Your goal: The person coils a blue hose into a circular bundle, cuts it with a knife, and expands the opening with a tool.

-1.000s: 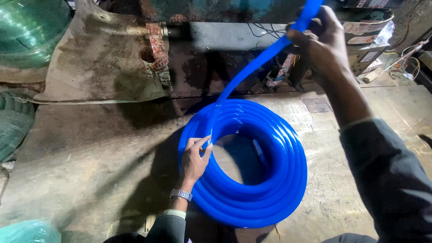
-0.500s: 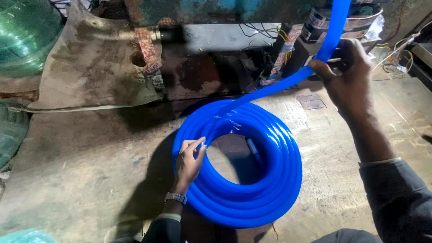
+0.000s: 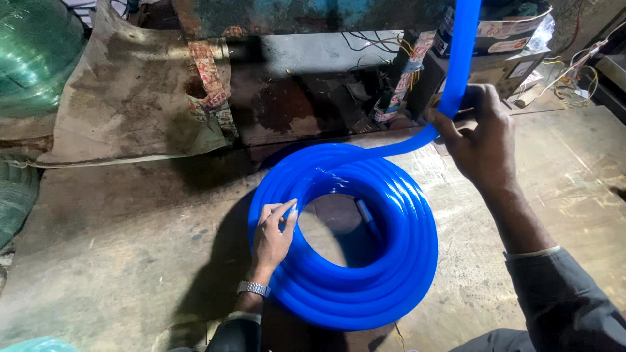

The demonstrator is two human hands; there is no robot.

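Head view looks down on a blue hose coil [image 3: 345, 241] lying flat on a grimy work surface [image 3: 117, 261], roughly in its middle and nearer the front edge. By my count there are already several stacked rings, so the winding looks well along. What's left, as far as I can judge: the free run of blue hose [image 3: 460, 58] goes up past the top of the picture, so I can't tell how much remains.

Left hand [image 3: 272, 234] rests on the coil's inner left rim, fingers curled over the top rings and pinning them down. Right hand [image 3: 479, 140] is raised beyond the coil's far right side, fist wrapped around the free hose.

Packaging and labels: along the far edge a worn brownish sack [image 3: 130, 104] is draped, with a red-and-white printed tape strip [image 3: 208, 72] hanging beside it. At the far right sits a box in clear plastic wrap [image 3: 515, 39] with pale labels. Green coiled hose [image 3: 32, 52] is bundled at the far left corner.
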